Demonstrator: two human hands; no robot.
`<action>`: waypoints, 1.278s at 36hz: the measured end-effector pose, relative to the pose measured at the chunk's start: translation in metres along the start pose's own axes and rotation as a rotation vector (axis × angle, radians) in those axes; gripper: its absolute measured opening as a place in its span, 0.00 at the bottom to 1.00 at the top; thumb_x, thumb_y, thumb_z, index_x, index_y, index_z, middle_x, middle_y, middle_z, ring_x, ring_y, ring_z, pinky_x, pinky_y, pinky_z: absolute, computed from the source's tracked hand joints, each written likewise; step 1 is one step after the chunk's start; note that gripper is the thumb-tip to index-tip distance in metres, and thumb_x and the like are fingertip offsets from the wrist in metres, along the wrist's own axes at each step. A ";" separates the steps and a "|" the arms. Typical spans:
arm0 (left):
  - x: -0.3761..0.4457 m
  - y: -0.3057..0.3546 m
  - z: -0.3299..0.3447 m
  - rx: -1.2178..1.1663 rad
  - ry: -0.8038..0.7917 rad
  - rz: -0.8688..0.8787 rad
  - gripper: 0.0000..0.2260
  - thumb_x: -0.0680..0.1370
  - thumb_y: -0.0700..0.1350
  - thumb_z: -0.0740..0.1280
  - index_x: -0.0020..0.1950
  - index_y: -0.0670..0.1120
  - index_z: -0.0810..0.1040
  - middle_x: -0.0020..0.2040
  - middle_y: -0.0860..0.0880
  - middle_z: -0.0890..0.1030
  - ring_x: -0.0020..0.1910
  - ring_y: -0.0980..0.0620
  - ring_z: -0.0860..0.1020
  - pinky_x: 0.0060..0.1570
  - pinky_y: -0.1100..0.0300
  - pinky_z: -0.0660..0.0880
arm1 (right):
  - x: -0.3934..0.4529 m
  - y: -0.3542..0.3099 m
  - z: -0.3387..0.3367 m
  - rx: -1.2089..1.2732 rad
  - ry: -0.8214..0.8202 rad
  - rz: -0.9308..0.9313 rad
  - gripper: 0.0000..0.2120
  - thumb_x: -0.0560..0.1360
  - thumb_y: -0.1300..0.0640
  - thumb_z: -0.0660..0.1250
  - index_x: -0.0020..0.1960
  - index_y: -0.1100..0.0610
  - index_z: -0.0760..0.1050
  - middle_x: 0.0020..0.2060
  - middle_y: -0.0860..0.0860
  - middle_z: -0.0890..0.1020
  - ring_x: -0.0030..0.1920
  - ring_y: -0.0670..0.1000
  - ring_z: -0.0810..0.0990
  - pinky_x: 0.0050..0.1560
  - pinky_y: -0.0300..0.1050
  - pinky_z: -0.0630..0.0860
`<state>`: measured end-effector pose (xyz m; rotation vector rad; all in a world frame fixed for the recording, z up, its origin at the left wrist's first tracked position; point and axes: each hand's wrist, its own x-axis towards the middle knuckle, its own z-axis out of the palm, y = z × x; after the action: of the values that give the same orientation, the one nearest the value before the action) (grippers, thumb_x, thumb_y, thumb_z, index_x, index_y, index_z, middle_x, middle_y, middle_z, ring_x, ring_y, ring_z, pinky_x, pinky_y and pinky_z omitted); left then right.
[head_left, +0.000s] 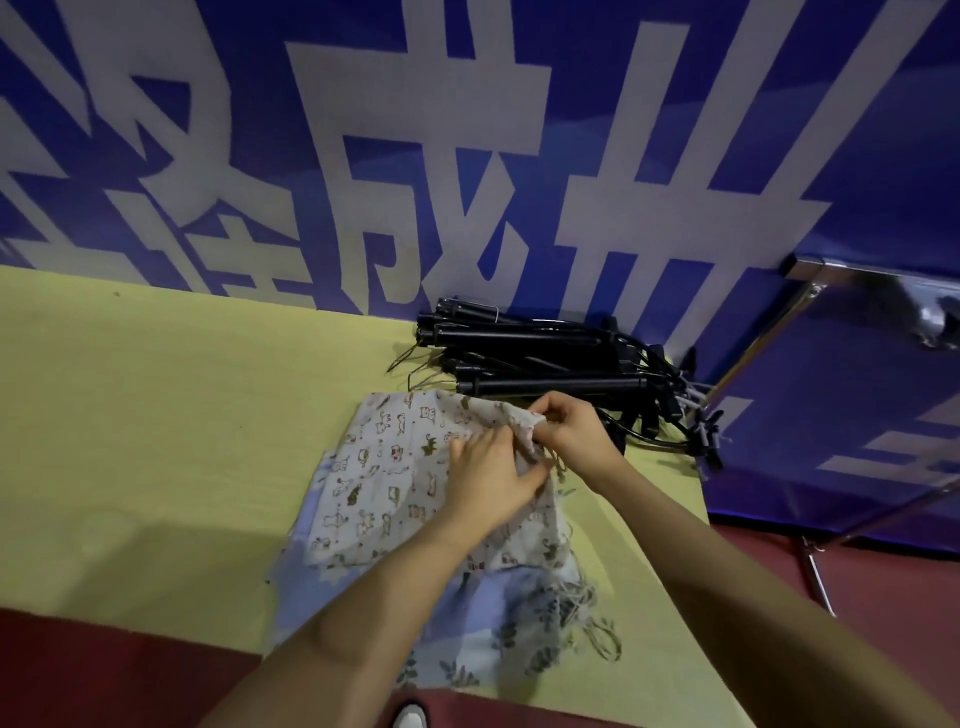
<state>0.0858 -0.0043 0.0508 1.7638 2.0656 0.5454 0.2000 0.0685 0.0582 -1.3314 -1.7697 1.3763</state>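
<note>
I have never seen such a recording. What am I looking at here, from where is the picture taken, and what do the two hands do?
There is no machine: a person works with bare hands. The one picture comes from a camera worn on the head, looking down. The left hand presses flat on a printed cloth, and the right hand pinches its edge. The cloth lies on a second, leaf-patterned cloth on a yellow table. Behind them lies a pile of black hangers, before a blue banner.

Both our forearms reach forward; the left hand lies flat, the right hand curls its fingers, apparently pinching the cloth.
</note>
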 end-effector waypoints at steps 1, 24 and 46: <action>-0.002 0.004 0.002 0.023 0.019 -0.018 0.15 0.77 0.57 0.61 0.54 0.46 0.74 0.52 0.48 0.79 0.54 0.48 0.75 0.59 0.53 0.63 | -0.001 0.001 -0.002 -0.008 -0.015 -0.003 0.05 0.72 0.70 0.66 0.42 0.61 0.73 0.36 0.58 0.75 0.35 0.52 0.72 0.36 0.45 0.69; -0.028 0.028 -0.018 0.485 -0.178 0.069 0.41 0.70 0.28 0.64 0.76 0.51 0.50 0.68 0.45 0.64 0.44 0.46 0.74 0.32 0.57 0.67 | -0.016 0.032 -0.051 -0.464 0.036 -0.197 0.06 0.74 0.56 0.69 0.51 0.52 0.79 0.45 0.47 0.80 0.51 0.53 0.78 0.57 0.56 0.72; 0.004 0.038 0.027 0.042 -0.250 0.024 0.40 0.72 0.29 0.60 0.78 0.51 0.46 0.77 0.53 0.55 0.60 0.49 0.74 0.31 0.62 0.67 | -0.052 0.153 -0.069 -0.635 0.136 0.370 0.13 0.76 0.58 0.64 0.58 0.63 0.71 0.55 0.60 0.75 0.55 0.61 0.75 0.50 0.50 0.74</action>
<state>0.1306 0.0064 0.0472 1.7817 1.8982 0.2731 0.3353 0.0482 -0.0524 -2.1160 -2.0195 0.8732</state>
